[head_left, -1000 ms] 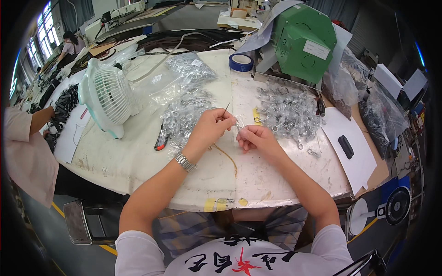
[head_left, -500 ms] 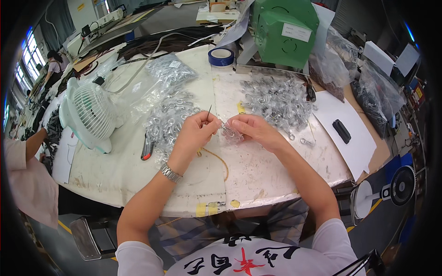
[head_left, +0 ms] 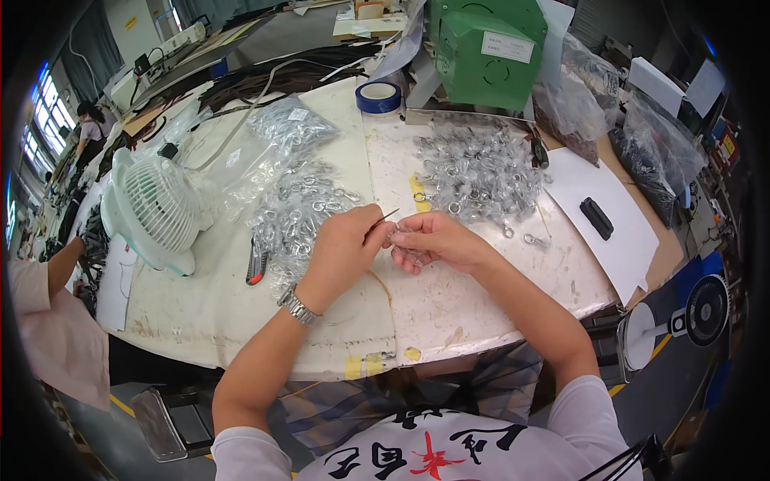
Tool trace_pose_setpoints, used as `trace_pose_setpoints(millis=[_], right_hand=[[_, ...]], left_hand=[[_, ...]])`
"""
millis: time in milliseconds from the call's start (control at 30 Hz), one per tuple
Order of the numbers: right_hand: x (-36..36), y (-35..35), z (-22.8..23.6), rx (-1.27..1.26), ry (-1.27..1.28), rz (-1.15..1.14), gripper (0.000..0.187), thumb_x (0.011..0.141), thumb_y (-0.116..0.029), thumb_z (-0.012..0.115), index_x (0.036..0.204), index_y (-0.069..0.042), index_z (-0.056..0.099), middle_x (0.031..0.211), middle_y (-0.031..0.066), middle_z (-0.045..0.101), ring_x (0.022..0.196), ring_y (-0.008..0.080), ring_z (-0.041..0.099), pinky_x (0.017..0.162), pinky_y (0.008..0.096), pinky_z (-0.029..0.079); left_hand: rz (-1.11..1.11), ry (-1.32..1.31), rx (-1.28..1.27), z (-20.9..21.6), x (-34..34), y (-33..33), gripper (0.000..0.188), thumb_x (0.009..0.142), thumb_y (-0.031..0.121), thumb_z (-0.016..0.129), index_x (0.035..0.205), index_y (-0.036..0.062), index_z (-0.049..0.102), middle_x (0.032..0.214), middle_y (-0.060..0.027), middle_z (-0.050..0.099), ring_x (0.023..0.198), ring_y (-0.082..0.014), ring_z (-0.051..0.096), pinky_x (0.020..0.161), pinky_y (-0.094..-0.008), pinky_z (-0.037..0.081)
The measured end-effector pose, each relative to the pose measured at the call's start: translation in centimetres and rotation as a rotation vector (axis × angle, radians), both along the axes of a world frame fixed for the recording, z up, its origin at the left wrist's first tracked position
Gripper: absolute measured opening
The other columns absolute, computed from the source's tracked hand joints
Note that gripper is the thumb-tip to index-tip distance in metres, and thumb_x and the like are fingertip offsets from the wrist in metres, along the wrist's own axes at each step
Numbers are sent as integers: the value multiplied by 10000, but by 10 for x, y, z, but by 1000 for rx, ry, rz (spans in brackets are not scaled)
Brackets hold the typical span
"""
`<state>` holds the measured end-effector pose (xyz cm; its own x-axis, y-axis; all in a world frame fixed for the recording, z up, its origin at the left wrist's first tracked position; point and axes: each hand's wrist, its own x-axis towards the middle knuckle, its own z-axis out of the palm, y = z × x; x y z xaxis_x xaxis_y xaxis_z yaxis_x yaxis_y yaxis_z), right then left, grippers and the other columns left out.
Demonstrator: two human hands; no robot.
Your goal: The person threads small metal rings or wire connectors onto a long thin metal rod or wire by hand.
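My left hand (head_left: pixel 346 244) is closed around a thin, dark pointed tool (head_left: pixel 388 216), whose tip sticks out past the fingers. My right hand (head_left: pixel 439 242) pinches a small metal clasp in clear plastic (head_left: pixel 411 256); fingers partly cover it. The hands meet at this piece, just above the worktable (head_left: pixel 449 321). Left of them lies a heap of plastic-wrapped metal clasps (head_left: pixel 293 212). A second heap of similar clasps (head_left: pixel 477 180) spreads beyond my right hand, with a few loose ones at its near edge.
A box cutter (head_left: pixel 257 263) lies beside the left heap, near a pale green fan (head_left: pixel 156 210). Blue tape (head_left: pixel 378 97) and a green machine (head_left: pixel 491 60) stand at the back. A black object (head_left: pixel 596 219) rests on white sheet. Another person's arm (head_left: pixel 64 268) shows at far left.
My left hand has rolled over, and its tool now points right instead of upward. The right fingers have curled further around the wrapped clasp. The view has shifted slightly.
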<state>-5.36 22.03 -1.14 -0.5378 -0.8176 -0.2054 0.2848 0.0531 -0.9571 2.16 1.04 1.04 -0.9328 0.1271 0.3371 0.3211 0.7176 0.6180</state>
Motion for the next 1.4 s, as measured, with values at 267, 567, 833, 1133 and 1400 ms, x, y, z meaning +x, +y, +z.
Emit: trace_pose_setpoints(millis=[267,567,833,1133,1400], right_hand=[[-5,7,-5,44,-78,111,267,1047,-313,646,1071,-54,706,949,101,762,810,167,736,729,301,600],[1,-4,0,-281,-51,-369,360,1035,-302,676,1242,-9,708,1227,90,733,1100,160,690,1015,358,543],[10,-12,-3,-350,-176,-359,363,1051,-312,654,1244,-10,711,1289,106,713,1124,149,670,1027,329,522],[18,-13,2,-226,-42,-347,341,1044,-302,667,1239,-29,725,1066,21,743,871,80,644,818,257,523],[16,-12,6,-262,-26,-348,433,1095,-336,490,1248,9,703,1052,60,743,701,76,550,697,240,483]], left_hand=[[110,34,483,-10,-8,-2,127,984,110,686,1049,4,662,797,-36,685,637,-116,584,607,-297,473],[-42,-232,727,-2,7,29,217,1030,160,642,1168,3,702,805,22,658,505,-5,429,446,-203,309],[27,-341,825,-11,7,19,234,1033,121,592,1187,-14,705,656,37,593,475,-13,426,433,-203,312],[-145,-445,980,-14,3,21,276,1039,186,656,1233,-9,672,888,-56,735,510,-17,430,459,-188,317],[-220,-586,1049,-14,7,17,217,1026,224,682,1076,15,710,917,-33,745,506,-9,444,442,-186,316]])
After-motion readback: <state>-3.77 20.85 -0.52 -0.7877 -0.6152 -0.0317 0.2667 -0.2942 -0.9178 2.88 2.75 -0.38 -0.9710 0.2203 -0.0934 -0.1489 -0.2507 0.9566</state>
